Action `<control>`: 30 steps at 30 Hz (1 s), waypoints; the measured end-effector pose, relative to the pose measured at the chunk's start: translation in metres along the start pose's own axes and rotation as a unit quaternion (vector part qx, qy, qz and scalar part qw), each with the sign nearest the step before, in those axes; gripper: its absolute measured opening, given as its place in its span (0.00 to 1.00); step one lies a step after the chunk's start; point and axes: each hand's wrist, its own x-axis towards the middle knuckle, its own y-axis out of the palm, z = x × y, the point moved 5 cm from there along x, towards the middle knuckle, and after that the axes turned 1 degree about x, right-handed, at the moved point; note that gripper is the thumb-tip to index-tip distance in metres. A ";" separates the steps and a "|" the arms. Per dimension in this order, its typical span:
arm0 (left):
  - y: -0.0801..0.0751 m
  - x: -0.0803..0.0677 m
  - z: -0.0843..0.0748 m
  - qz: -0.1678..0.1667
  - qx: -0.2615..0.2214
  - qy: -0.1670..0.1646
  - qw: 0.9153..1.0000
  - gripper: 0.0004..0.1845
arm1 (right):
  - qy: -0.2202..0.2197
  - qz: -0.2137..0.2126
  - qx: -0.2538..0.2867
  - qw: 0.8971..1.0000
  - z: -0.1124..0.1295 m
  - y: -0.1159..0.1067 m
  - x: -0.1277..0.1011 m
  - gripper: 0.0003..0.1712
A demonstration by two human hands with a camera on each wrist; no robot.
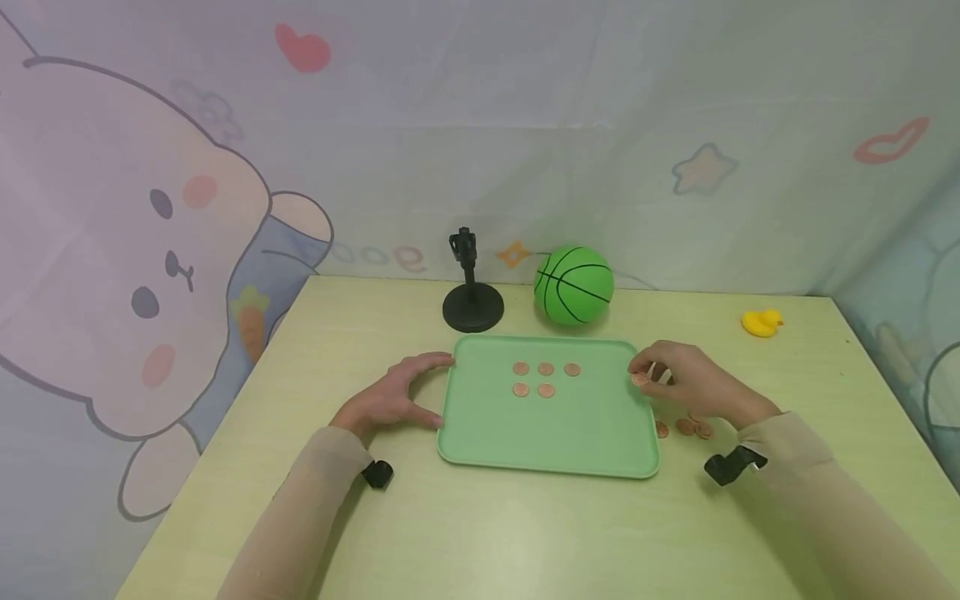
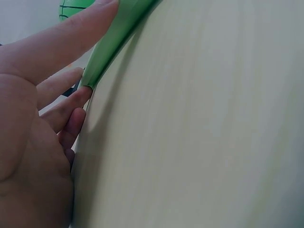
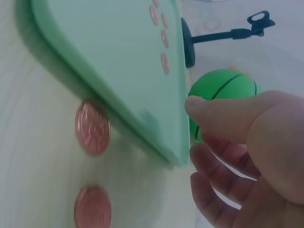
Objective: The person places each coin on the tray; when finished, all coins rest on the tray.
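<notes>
Green tray (image 1: 551,433) between our hands | left hand (image 1: 390,396) spread, fingers touching its edge | right hand (image 1: 686,385) pinching a coin (image 1: 639,379) at its rim | five coins (image 1: 545,379) inside

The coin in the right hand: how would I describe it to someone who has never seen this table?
Start at the green tray in the middle of the table. At its right rim, the right hand pinches one copper coin in its fingertips. It is the only coin held up: five others lie flat in the tray, and three lie on the table beside the tray's right edge.
</notes>
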 end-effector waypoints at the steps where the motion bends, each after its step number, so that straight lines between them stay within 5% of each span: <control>1: 0.000 0.000 0.000 0.000 0.001 0.000 1.000 0.55 | -0.001 0.001 0.003 1.000 0.002 0.002 0.003 0.09; 18: 0.001 0.000 -0.002 0.000 0.006 0.009 1.000 0.54 | -0.049 0.006 -0.005 0.999 0.032 0.039 0.042 0.03; 30: 0.000 0.001 -0.002 -0.001 0.014 0.009 1.000 0.55 | -0.017 0.005 -0.020 1.000 0.034 0.054 0.051 0.05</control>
